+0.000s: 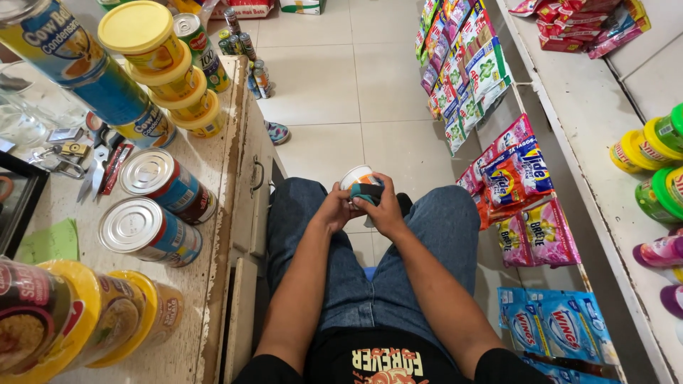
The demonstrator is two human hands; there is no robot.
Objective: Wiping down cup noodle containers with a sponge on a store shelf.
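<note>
**Op:** Over the lap, between the knees — both hands meet on one small thing. Logging from the remote feed: I see a small can [358, 177] with a pale top, and a dark teal band or strip [367, 191] across its near side.

**Obs:** State of each hand?

**Op:** Left hand [334, 208] is curled round the can's left flank, fingers closed on it. Right hand [385, 206] is curled on the right flank, thumb and fingers pinching at the teal strip. Neither is spread.

**Obs:** Axis and bearing?

**Op:** Can's long axis runs away from the body, tilted up, top end farthest from the wrists. It lies just ahead of both palms — no gap. I judge the two hands equally near; the right covers more of the strip.

**Obs:** Surroundings?

**Op:** Worn surface [213, 213] to the left carrying tins on their sides [149, 231] and yellow-lidded tubs [142, 32]. Hanging sachets [523, 174] to the right, well apart from the hands. What the strip is, I cannot tell.
</note>
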